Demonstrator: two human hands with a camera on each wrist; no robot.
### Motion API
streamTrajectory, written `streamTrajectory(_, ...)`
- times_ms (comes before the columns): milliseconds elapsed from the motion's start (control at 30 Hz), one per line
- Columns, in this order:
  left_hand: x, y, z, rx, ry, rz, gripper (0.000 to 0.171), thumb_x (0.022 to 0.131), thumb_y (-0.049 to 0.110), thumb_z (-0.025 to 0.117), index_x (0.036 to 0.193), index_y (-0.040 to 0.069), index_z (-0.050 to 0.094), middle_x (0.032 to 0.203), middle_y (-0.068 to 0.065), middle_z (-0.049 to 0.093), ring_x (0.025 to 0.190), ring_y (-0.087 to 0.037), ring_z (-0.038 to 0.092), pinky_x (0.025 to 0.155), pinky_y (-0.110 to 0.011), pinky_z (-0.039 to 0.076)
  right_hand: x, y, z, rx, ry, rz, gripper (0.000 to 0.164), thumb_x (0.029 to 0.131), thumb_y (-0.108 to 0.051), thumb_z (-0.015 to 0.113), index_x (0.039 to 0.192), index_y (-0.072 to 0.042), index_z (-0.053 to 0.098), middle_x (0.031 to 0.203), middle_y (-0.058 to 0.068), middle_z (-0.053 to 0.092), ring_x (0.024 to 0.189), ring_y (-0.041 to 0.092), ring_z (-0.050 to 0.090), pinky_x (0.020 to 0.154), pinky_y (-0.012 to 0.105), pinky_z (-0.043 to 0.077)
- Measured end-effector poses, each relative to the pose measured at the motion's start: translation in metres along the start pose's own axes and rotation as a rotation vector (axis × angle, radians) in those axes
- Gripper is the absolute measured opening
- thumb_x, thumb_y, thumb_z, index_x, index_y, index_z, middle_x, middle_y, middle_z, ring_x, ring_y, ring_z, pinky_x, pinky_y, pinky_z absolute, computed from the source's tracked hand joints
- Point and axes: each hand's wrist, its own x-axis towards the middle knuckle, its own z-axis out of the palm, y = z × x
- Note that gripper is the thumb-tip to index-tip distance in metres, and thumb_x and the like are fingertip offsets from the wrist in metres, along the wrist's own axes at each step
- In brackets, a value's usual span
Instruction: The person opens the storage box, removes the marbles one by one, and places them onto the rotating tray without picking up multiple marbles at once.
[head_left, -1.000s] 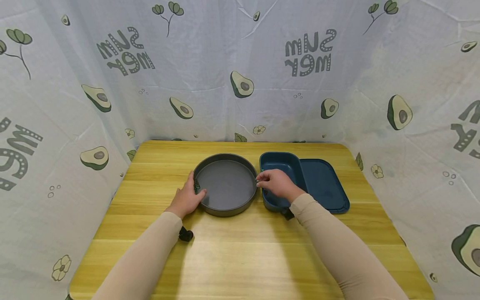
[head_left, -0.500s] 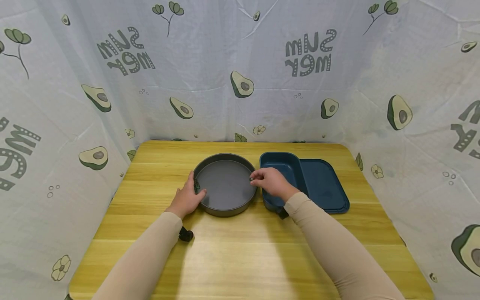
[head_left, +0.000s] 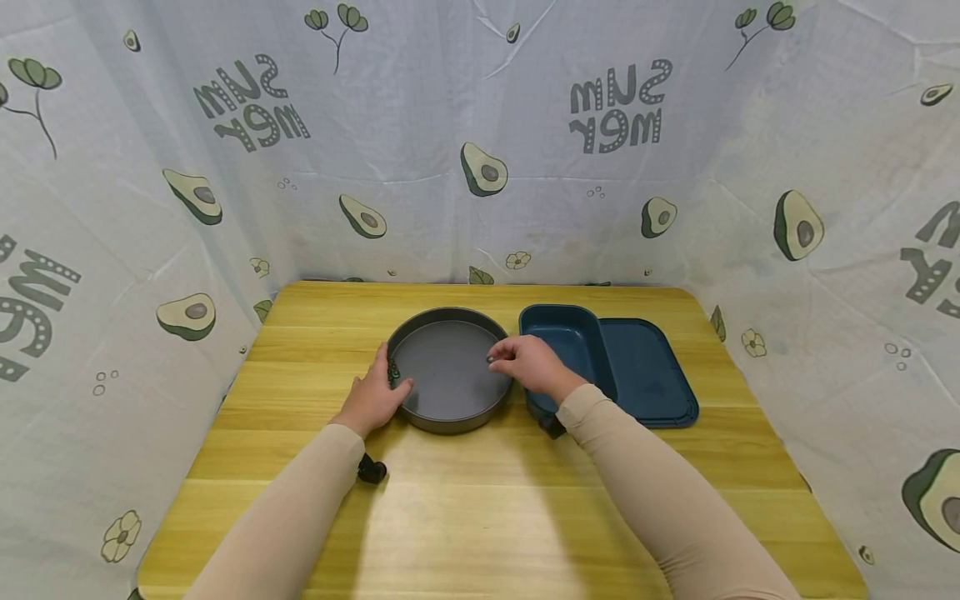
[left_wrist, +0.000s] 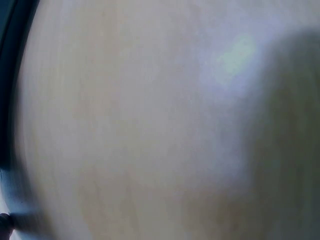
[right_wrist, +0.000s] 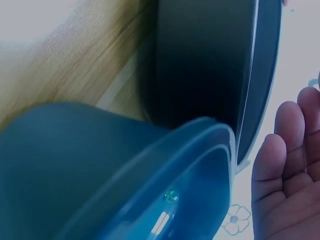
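Note:
A round grey pan (head_left: 450,358) with a low wall stands mid-table. My left hand (head_left: 372,398) rests at its left rim, fingers stretched along the edge and thumb reaching over the inside. Several small dark green glass beads (head_left: 393,371) lie clustered inside, beside these fingers. Over the pan's right side, my right hand (head_left: 531,365) pinches a small greenish bead (head_left: 491,359) between thumb and fingertips. The deep blue rectangular container (head_left: 566,321) stands right of the pan, partly behind this hand; in the right wrist view, a green glass bead (right_wrist: 171,195) lies in it.
A flat blue lid (head_left: 648,371) lies right of the container. Black wrist-camera pieces show below the left wrist (head_left: 372,469) and the right wrist (head_left: 550,425). A printed avocado curtain (head_left: 480,167) hangs right behind the wooden table (head_left: 450,525).
My right hand has moved left from the container's edge to above the pan's right side, carrying the pinched bead. The left hand and the pan have stayed in place.

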Motion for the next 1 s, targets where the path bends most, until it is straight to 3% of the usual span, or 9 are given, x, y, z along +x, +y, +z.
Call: streamTrajectory(1000,-0.001,0.001,-0.001,0.001,-0.002,-0.002,0.096,0.106,0.045,0.056,0.17,0.009,-0.005,0.178,-0.017,0.008,0.16,-0.043,0.024,0.127,-0.073,0.003,0.009,-0.014,0.022,-0.007,-0.037,-0.043,0.019,0.1,-0.022,0.074,0.115,-0.012,0.079,0.094,-0.001,0.075,0.084,0.012,0.065,0.074,0.029,0.056)
